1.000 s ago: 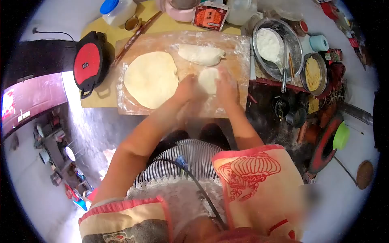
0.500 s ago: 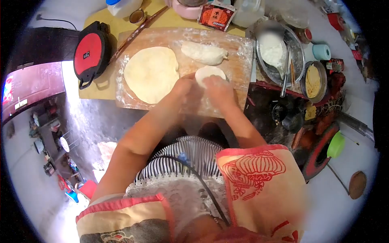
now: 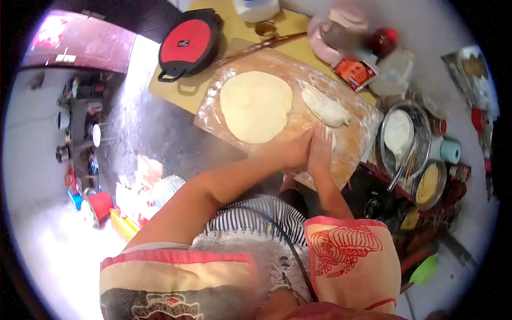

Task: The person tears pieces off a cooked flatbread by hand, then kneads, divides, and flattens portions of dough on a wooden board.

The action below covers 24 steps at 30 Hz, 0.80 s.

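Over the near right part of the floured wooden board (image 3: 205,114), my two hands are pressed side by side. My right hand (image 3: 320,146) is flat, its fingers stretched out towards the back of the board. Against it lies my left hand (image 3: 297,153), whose fingers are mostly hidden. A small round of dough (image 3: 334,141) peeks out at the right hand's edge; the rest is covered, and I cannot tell whether either hand grips it. A long lump of dough (image 3: 325,105) lies just beyond the hands. On the left, a wide rolled-out sheet of dough (image 3: 256,106) lies flat.
Behind the board lies a rolling pin (image 3: 261,48), near a red-and-black electric griddle (image 3: 189,42) and a small cup (image 3: 265,30). At right stand a metal basin (image 3: 421,125) holding a bowl of white flour (image 3: 398,129), and a pan with flatbread (image 3: 428,183). A red packet (image 3: 356,72) sits at the back.
The small dough round, plainly visible between my hands before, is now mostly covered. My hands have come together and my right fingers have straightened. The view has turned, shifting the board rightward.
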Each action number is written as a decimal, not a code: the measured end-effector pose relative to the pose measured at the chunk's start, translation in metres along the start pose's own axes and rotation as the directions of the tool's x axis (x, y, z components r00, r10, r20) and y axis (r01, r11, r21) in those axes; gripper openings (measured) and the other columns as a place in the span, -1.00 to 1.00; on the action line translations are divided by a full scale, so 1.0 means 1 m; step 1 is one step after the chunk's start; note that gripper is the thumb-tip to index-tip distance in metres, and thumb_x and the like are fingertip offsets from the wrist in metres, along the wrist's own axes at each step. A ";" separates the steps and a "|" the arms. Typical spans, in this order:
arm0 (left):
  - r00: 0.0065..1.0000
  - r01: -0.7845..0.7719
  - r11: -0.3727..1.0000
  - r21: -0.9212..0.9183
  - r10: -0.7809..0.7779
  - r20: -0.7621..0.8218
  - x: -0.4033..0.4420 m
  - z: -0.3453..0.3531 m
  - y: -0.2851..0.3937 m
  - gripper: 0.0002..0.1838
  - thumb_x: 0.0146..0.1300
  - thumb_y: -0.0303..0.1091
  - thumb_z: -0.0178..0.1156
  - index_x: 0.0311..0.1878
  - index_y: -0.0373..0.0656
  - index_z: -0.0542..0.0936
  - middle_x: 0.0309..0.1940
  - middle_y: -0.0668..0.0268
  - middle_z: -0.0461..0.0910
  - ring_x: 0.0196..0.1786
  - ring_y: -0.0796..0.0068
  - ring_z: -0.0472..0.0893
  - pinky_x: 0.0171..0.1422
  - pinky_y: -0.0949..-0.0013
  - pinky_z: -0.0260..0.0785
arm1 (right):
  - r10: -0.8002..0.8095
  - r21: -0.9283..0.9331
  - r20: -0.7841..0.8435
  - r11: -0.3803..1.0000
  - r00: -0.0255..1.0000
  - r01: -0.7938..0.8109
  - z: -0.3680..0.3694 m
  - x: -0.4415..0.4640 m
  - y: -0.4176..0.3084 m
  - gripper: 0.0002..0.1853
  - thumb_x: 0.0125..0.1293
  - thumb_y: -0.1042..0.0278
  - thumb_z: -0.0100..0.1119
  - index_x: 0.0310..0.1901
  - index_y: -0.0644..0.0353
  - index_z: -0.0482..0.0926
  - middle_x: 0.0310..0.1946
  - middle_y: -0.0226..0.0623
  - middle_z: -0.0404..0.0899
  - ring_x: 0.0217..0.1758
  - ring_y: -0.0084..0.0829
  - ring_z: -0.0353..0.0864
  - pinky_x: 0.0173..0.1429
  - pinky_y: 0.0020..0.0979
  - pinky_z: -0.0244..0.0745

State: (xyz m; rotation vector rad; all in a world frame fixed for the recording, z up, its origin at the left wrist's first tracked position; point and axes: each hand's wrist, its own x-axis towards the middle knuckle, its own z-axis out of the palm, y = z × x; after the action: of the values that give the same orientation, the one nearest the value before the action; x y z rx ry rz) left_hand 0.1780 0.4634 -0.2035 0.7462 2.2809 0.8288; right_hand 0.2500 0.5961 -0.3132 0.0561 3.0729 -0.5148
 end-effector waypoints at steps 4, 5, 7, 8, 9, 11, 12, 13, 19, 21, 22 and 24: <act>1.000 0.002 0.997 0.077 -0.002 0.005 -0.003 -0.006 0.005 -0.30 0.04 -0.27 0.38 0.22 -0.44 0.40 0.07 -0.22 0.55 0.15 -0.16 0.56 0.19 0.05 0.46 | -0.058 -0.095 0.023 0.994 0.998 0.060 -0.004 -0.002 -0.001 -0.35 0.38 0.37 -0.01 0.49 0.31 0.16 0.56 -0.05 0.08 0.66 0.00 -0.06 0.67 0.09 -0.24; 1.000 0.012 0.998 0.057 -0.014 0.026 -0.004 -0.010 0.006 -0.28 0.04 -0.26 0.38 0.23 -0.44 0.38 0.07 -0.22 0.55 0.16 -0.16 0.56 0.19 0.06 0.46 | -0.053 -0.131 0.064 0.989 0.997 0.061 -0.005 -0.001 -0.002 -0.31 0.36 0.36 0.01 0.51 0.31 0.13 0.58 -0.05 0.02 0.67 -0.02 -0.09 0.67 0.09 -0.28; 0.996 0.047 0.998 -0.045 -0.043 0.076 -0.007 -0.015 0.006 -0.28 0.05 -0.24 0.38 0.23 -0.45 0.39 0.05 -0.21 0.57 0.16 -0.16 0.56 0.19 0.06 0.45 | -0.026 -0.198 0.117 0.979 0.993 0.049 -0.009 0.000 -0.006 -0.26 0.33 0.34 0.06 0.52 0.32 0.11 0.60 -0.04 -0.03 0.69 -0.03 -0.13 0.67 0.09 -0.31; 0.994 0.064 0.995 -0.082 -0.056 0.098 -0.009 -0.016 0.006 -0.30 0.06 -0.23 0.36 0.22 -0.45 0.41 0.03 -0.20 0.58 0.15 -0.16 0.57 0.20 0.05 0.44 | -0.008 -0.227 0.128 0.973 0.992 0.037 -0.009 0.000 -0.009 -0.25 0.32 0.35 0.08 0.51 0.32 0.11 0.60 -0.03 -0.03 0.69 -0.01 -0.13 0.67 0.09 -0.31; 0.992 0.075 0.993 -0.091 -0.065 0.109 -0.012 -0.015 0.003 -0.37 0.09 -0.23 0.33 0.17 -0.43 0.46 0.00 -0.18 0.60 0.13 -0.15 0.58 0.22 0.03 0.42 | 0.012 -0.255 0.141 0.967 0.990 0.024 -0.010 -0.003 -0.011 -0.24 0.30 0.36 0.10 0.51 0.33 0.11 0.60 -0.03 -0.02 0.69 0.00 -0.13 0.67 0.10 -0.30; 0.989 0.082 0.991 -0.101 -0.069 0.127 -0.012 -0.011 -0.003 -0.50 0.15 -0.22 0.26 0.06 -0.41 0.56 -0.07 -0.15 0.64 0.09 -0.14 0.60 0.28 0.00 0.36 | 0.012 -0.142 0.138 0.990 0.990 0.007 -0.016 -0.008 -0.011 -0.22 0.28 0.36 0.13 0.51 0.32 0.12 0.60 -0.02 -0.03 0.68 0.02 -0.13 0.67 0.11 -0.30; 0.988 0.089 0.991 -0.103 -0.074 0.137 -0.013 -0.008 -0.008 -0.55 0.18 -0.21 0.23 0.01 -0.39 0.60 -0.10 -0.13 0.66 0.07 -0.14 0.61 0.31 -0.02 0.33 | 0.012 -0.080 0.136 0.997 0.991 -0.001 -0.018 -0.010 -0.012 -0.21 0.26 0.36 0.15 0.51 0.32 0.12 0.60 -0.02 -0.03 0.68 0.03 -0.13 0.67 0.12 -0.29; 0.988 0.041 0.997 -0.062 -0.031 0.151 -0.010 0.001 -0.022 -0.60 0.20 -0.21 0.21 -0.06 -0.37 0.64 -0.13 -0.11 0.67 0.05 -0.12 0.62 0.32 -0.02 0.32 | 0.014 -0.131 0.131 0.991 0.991 0.003 -0.016 -0.008 -0.014 -0.23 0.28 0.35 0.14 0.51 0.33 0.14 0.60 -0.01 -0.02 0.68 0.01 -0.13 0.67 0.11 -0.28; 0.919 -0.238 0.938 0.251 0.134 0.371 0.009 0.040 -0.062 -0.75 0.18 -0.22 0.21 -0.31 -0.20 0.75 -0.20 -0.02 0.71 -0.05 0.05 0.67 0.17 0.08 0.43 | 0.049 -0.119 0.082 0.992 0.995 -0.039 -0.023 -0.012 -0.017 -0.25 0.34 0.24 0.15 0.50 0.34 0.16 0.59 0.00 0.00 0.67 -0.02 -0.07 0.66 0.09 -0.23; 0.903 -0.168 0.944 0.285 0.031 0.429 0.009 0.025 -0.046 -0.74 0.17 -0.21 0.25 -0.29 -0.20 0.75 -0.18 -0.01 0.71 -0.06 0.06 0.67 0.11 0.09 0.47 | 0.074 -0.147 0.059 0.987 0.995 -0.065 -0.013 -0.018 -0.010 -0.22 0.36 0.15 0.18 0.51 0.30 0.15 0.60 -0.01 -0.01 0.66 0.01 -0.05 0.66 0.10 -0.25; 0.921 -0.148 0.956 0.254 0.040 0.387 0.009 0.021 -0.042 -0.73 0.17 -0.19 0.26 -0.26 -0.21 0.75 -0.16 -0.02 0.71 -0.06 0.05 0.67 0.10 0.08 0.47 | 0.077 -0.136 0.065 0.988 0.995 -0.067 -0.011 -0.024 -0.007 -0.22 0.36 0.13 0.19 0.51 0.29 0.15 0.60 -0.02 -0.01 0.66 0.01 -0.04 0.66 0.10 -0.24; 0.967 -0.151 0.978 0.143 0.117 0.225 0.011 0.021 -0.054 -0.68 0.19 -0.15 0.28 -0.19 -0.23 0.73 -0.13 -0.03 0.70 -0.04 0.03 0.67 0.10 0.06 0.48 | 0.099 -0.117 0.055 0.989 0.994 -0.092 -0.012 -0.026 -0.007 -0.21 0.37 0.10 0.19 0.52 0.29 0.14 0.60 -0.03 -0.01 0.65 0.01 -0.02 0.66 0.10 -0.23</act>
State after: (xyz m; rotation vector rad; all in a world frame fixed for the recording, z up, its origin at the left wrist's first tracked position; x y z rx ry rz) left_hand 0.1691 0.4435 -0.2587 1.0218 2.1361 0.5963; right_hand 0.2757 0.5925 -0.2989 0.1806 3.0148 -0.3297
